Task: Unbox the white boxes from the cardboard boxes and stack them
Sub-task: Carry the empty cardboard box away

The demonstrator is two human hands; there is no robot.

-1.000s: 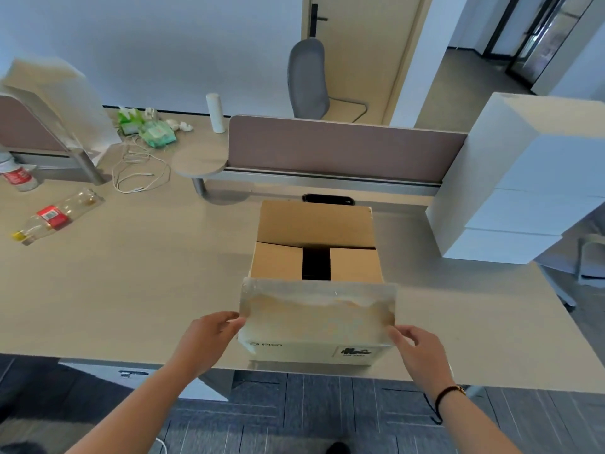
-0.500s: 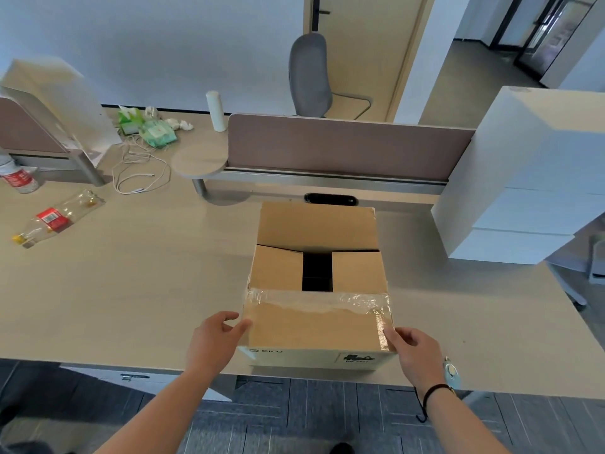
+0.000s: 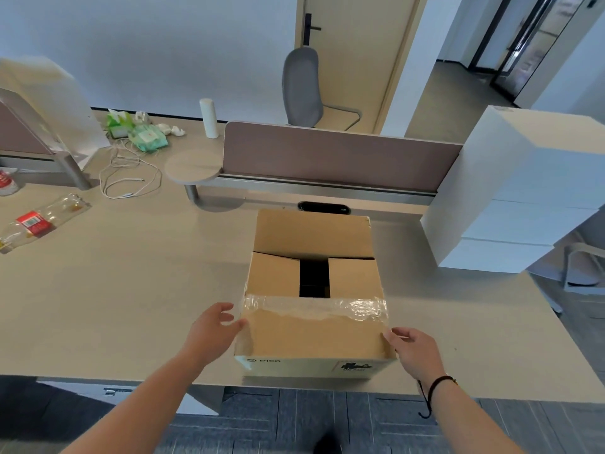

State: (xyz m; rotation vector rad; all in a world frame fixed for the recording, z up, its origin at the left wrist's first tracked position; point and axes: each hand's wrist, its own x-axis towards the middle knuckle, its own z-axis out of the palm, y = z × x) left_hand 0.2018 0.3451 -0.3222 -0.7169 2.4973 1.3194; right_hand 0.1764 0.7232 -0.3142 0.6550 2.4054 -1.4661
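Note:
An open cardboard box (image 3: pixel 314 335) stands on the desk (image 3: pixel 131 290) at its front edge. Its far flap stands up. The two inner flaps lie flat with a dark gap between them, so the contents are hidden. The near flap, with clear tape along its fold, leans out toward me. My left hand (image 3: pixel 212 329) touches that flap's left edge with its thumb, fingers relaxed. My right hand (image 3: pixel 414 350) touches the flap's right corner with its fingertips. A stack of three white boxes (image 3: pixel 523 191) rises at the desk's right end.
A brown divider panel (image 3: pixel 337 158) runs behind the box. Far left lie a flattened plastic bottle (image 3: pixel 39 221), white cables (image 3: pixel 131 172), green wipe packs (image 3: pixel 144 136) and a white cylinder (image 3: pixel 209 117). A grey chair (image 3: pixel 301 86) stands beyond the desk.
The near flap has swung down and outward from nearly upright to leaning toward me. Both hands followed it down along its side edges.

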